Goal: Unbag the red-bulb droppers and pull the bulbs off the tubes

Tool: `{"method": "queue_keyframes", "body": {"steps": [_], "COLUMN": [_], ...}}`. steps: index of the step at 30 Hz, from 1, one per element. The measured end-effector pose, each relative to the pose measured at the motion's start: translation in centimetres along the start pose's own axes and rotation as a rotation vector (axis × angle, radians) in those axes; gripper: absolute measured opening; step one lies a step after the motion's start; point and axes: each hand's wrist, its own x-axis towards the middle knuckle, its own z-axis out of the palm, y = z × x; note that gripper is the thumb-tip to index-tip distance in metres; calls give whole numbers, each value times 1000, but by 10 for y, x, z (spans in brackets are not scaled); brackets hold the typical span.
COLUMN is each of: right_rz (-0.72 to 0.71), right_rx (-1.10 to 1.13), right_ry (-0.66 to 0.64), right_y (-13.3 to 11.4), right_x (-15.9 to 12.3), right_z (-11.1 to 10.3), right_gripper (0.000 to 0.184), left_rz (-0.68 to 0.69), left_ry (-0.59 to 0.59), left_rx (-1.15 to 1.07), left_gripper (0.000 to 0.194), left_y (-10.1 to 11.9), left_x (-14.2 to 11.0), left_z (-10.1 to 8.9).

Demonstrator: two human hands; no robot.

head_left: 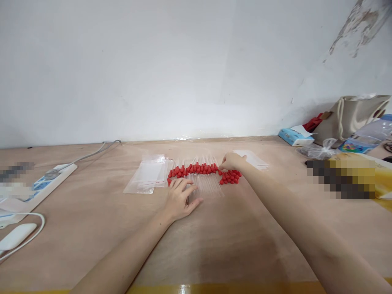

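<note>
Thin clear tubes lie side by side on the table, with a row of red rubber bulbs across them. My left hand rests at the near left of the tubes, fingers spread over their ends and over a red bulb at the row's left end. At the right end of the row, my right hand has its thumb and fingers pinched together at a red bulb, which the fingertips partly hide. Just below that hand sits a loose pile of red bulbs.
Clear plastic bags lie left of the tubes, and more bags lie behind my right hand. A power strip with cables is at the left. A tissue pack, a beige bag and yellow packaging crowd the right.
</note>
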Motion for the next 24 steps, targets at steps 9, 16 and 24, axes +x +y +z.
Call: {"method": "queue_keyframes", "body": {"steps": [9,16,24], "right_rz": [105,55,-499], "right_rx": [-40,65,200], "right_ry": [-133,-8,585], "right_y": [-10,-8,7], "right_x": [16,4,-70], "right_z": [1,-18,22], "right_gripper": [16,10,13], "left_rz": [70,-46,-133], "left_ry": [-159,-95,210], "left_rx": [-7,68,105], "left_gripper": [33,29,63], "left_y": [-1,-2,-3], "left_x": [3,0,1], "left_z": [4,6,1]}}
